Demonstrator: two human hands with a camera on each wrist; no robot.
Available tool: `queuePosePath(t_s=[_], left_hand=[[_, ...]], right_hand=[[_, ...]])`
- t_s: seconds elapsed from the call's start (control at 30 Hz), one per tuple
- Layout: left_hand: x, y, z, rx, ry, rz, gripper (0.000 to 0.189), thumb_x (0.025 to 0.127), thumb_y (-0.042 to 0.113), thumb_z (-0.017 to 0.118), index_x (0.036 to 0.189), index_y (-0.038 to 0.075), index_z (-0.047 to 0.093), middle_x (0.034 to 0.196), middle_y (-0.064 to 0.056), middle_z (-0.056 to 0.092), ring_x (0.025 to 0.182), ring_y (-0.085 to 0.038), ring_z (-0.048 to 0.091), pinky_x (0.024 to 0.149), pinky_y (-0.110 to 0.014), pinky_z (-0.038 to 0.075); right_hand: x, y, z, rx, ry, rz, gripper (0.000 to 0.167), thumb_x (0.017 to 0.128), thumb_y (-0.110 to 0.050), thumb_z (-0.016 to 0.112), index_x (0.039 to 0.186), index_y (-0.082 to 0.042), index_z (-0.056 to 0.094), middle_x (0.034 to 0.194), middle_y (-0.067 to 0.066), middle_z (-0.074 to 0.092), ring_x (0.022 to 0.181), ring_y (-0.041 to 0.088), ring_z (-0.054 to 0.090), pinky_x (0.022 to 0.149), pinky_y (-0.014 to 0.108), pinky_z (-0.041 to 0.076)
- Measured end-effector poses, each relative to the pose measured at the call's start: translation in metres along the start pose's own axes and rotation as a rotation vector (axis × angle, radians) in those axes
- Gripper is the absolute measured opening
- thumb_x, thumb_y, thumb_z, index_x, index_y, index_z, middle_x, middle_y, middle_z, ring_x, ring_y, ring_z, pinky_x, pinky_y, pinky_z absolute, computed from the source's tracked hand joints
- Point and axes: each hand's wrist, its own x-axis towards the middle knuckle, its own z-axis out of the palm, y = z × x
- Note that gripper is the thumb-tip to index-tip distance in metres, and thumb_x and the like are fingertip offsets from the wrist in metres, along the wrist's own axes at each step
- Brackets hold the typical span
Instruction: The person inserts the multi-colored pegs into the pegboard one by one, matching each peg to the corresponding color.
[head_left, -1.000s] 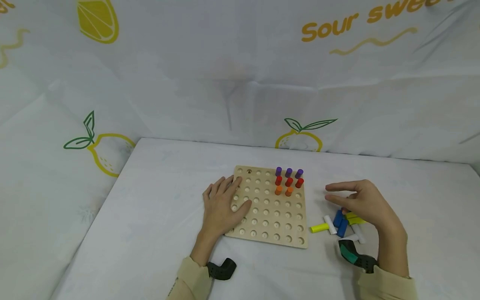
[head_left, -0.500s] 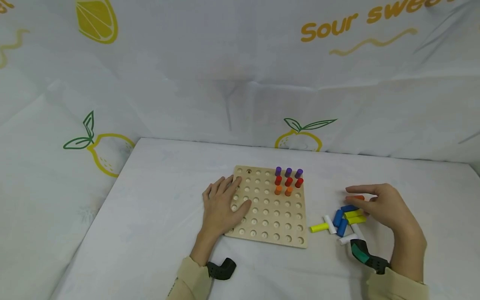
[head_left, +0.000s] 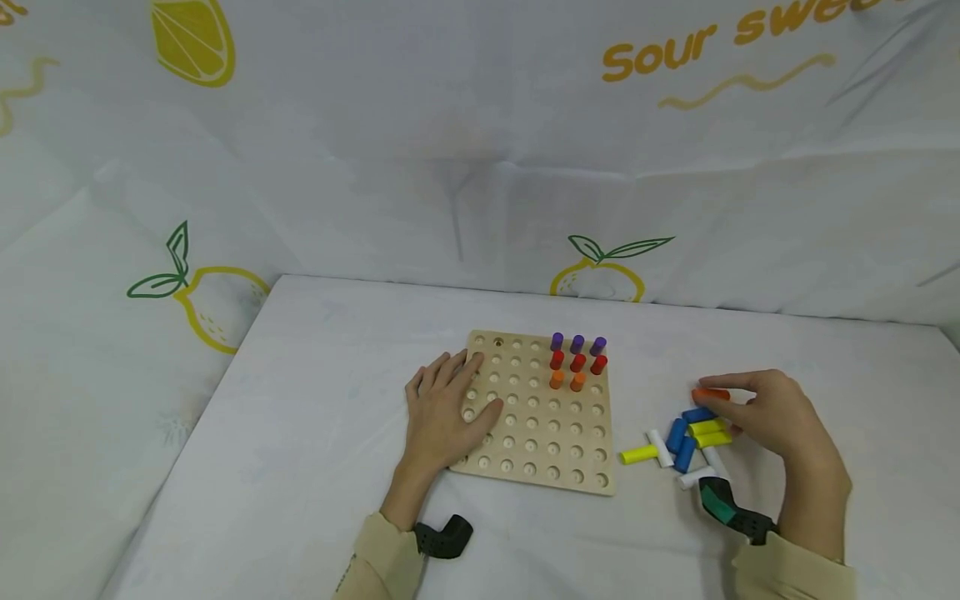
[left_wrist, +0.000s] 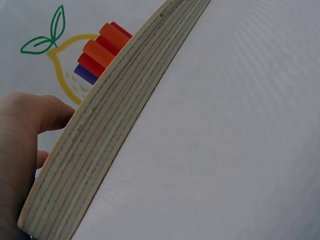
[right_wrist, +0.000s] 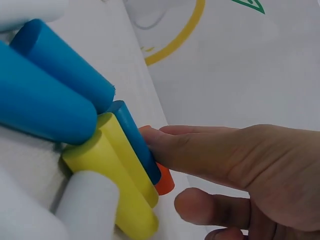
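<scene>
My left hand [head_left: 442,417] rests on the left side of a wooden peg board [head_left: 532,435], fingers spread and thumb over its holes. Purple, red and orange pegs stand upright in the board's far right corner, among them an orange peg [head_left: 577,382]. To the right of the board, my right hand [head_left: 780,417] pinches a loose orange peg [head_left: 705,394] lying on its side, between thumb and index finger. In the right wrist view the thumb and a blue peg [right_wrist: 135,140] partly cover this orange peg [right_wrist: 165,186].
Beside the right hand lie loose blue pegs [head_left: 684,455], yellow pegs [head_left: 712,438] and white pegs [head_left: 697,477], close together. A yellow peg [head_left: 637,455] touches a white one nearer the board. Behind the white table [head_left: 337,333] hangs a lemon-printed cloth [head_left: 375,167].
My right hand has moved right, away from the board's side, and its thumb and index finger have come together on the loose orange peg. The left hand and board have stayed still.
</scene>
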Motion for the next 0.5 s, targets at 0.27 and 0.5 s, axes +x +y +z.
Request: queuePosePath(t_s=[0.27,0.5], left_hand=[[0.001,-0.001,0.001,0.016,0.002,0.005,0.070,0.088,0.052,0.062,0.149,0.020,0.054,0.157,-0.008,0.050,0.151,-0.033,0.034,0.122,-0.063,0.015],[0.000,0.000,0.000,0.012,0.002,0.004,0.070,0.088,0.052,0.062,0.149,0.020,0.054,0.157,-0.008,0.050,0.151,-0.033,0.034,0.122,-0.063,0.015]], right_hand=[[0.002,-0.010,0.009,-0.031,0.062,-0.021,0.042,0.096,-0.031,0.071,0.123,0.002,0.071,0.104,0.026,0.072,0.076,0.024,0.053,0.058,0.028,0.035],[0.005,-0.026,0.020,-0.039,0.124,-0.058,0.038,0.095,-0.028,0.073,0.121,0.000,0.073,0.097,0.024,0.073,0.063,0.019,0.052,0.051,0.027,0.038]])
